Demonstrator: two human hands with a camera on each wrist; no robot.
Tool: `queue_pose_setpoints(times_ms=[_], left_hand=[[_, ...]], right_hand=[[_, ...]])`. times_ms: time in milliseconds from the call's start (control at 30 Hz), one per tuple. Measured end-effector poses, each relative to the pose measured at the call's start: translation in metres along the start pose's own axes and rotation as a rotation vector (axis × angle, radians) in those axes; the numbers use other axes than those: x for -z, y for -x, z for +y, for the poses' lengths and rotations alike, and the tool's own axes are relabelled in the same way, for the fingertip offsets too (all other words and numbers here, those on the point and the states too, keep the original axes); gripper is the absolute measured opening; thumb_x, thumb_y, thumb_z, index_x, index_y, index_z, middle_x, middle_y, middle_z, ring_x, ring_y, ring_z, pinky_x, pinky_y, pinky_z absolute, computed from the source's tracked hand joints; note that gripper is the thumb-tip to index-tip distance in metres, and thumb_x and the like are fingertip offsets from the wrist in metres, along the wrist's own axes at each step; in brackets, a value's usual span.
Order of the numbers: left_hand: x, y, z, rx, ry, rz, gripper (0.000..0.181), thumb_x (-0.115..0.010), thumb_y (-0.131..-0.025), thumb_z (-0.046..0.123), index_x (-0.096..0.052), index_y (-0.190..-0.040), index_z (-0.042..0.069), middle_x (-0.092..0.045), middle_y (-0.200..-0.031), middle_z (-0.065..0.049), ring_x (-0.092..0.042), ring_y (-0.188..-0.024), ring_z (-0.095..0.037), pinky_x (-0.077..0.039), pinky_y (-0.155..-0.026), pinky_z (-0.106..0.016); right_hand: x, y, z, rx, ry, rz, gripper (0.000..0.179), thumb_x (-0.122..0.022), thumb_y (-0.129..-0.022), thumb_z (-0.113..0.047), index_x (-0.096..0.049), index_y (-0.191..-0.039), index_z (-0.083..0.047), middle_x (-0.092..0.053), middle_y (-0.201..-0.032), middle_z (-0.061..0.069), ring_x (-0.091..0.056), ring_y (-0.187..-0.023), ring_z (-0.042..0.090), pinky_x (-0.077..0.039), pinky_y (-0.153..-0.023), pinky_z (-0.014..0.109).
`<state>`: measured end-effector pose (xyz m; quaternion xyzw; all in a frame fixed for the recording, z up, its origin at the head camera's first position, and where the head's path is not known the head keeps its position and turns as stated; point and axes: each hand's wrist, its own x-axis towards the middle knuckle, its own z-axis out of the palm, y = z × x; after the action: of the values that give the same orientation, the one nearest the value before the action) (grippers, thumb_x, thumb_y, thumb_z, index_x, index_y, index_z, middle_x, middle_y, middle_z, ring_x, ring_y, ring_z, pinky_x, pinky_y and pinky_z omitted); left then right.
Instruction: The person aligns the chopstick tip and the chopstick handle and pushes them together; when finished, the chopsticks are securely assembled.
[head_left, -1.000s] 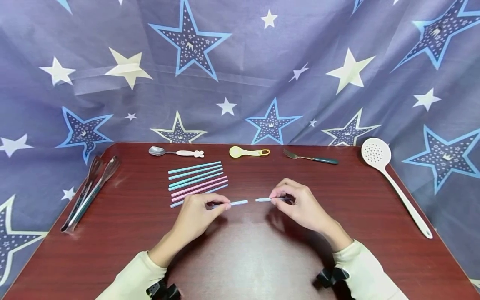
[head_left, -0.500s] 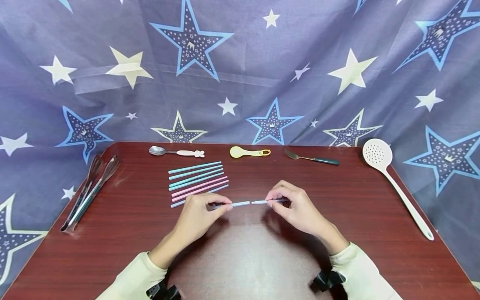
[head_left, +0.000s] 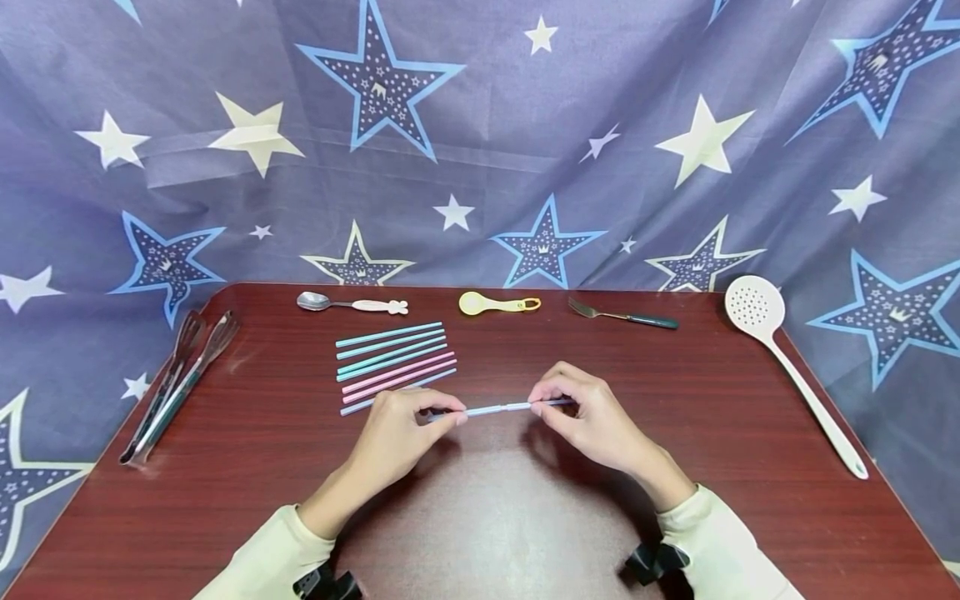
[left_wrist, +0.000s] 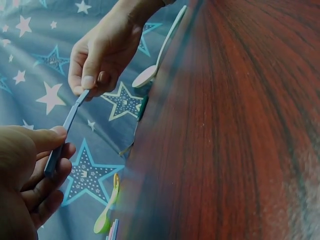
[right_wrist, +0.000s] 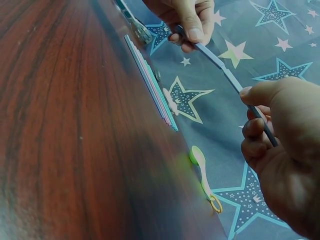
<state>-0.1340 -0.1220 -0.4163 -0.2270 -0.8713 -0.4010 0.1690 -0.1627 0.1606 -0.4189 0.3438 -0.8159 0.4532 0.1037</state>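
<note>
Near the middle of the table, my left hand (head_left: 393,427) pinches a thin pale blue straw (head_left: 483,411) between thumb and fingers. From the other side my right hand (head_left: 592,408) pinches a second pale blue straw (head_left: 518,407), its far part running back under the fingers. The two straws meet end to end between the hands, nearly in one line, with a small step at the joint. In the right wrist view the left hand's straw (right_wrist: 209,55) is a little wider than the right hand's straw (right_wrist: 232,80) at that joint.
Behind the left hand lies a row of blue, teal and pink straws (head_left: 393,358). Along the back edge are a spoon (head_left: 352,305), a yellow measuring spoon (head_left: 495,304) and a fork (head_left: 622,317). Metal tongs (head_left: 176,392) lie left, a white skimmer (head_left: 795,375) right.
The gap between the two straws has closed and their ends now meet. My right hand has moved slightly left; the left hand has shifted slightly right.
</note>
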Motion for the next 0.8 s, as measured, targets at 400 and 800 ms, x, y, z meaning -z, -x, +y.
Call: queue_pose_setpoints(times_ms=[400, 800], left_hand=[[-0.006, 0.004, 0.000, -0.110, -0.118, 0.048, 0.008, -0.087, -0.082, 0.019, -0.081, -0.087, 0.022, -0.066, -0.063, 0.015, -0.039, -0.056, 0.004, -0.033, -0.054, -0.014], [-0.012, 0.007, -0.002, -0.148, -0.079, 0.033, 0.008, -0.083, -0.087, 0.019, -0.078, -0.083, 0.023, -0.068, -0.065, 0.011, -0.038, -0.059, 0.001, -0.033, -0.055, -0.013]], right_hand=[[-0.003, 0.002, -0.001, 0.077, 0.068, -0.018, 0.002, -0.070, -0.097, -0.007, -0.070, -0.097, -0.010, -0.065, -0.096, -0.003, -0.060, -0.085, 0.006, -0.049, -0.074, 0.017], [-0.008, 0.001, 0.000, 0.172, 0.120, -0.018, 0.016, -0.072, -0.091, 0.005, -0.066, -0.096, -0.009, -0.063, -0.095, -0.002, -0.059, -0.086, 0.007, -0.048, -0.077, 0.016]])
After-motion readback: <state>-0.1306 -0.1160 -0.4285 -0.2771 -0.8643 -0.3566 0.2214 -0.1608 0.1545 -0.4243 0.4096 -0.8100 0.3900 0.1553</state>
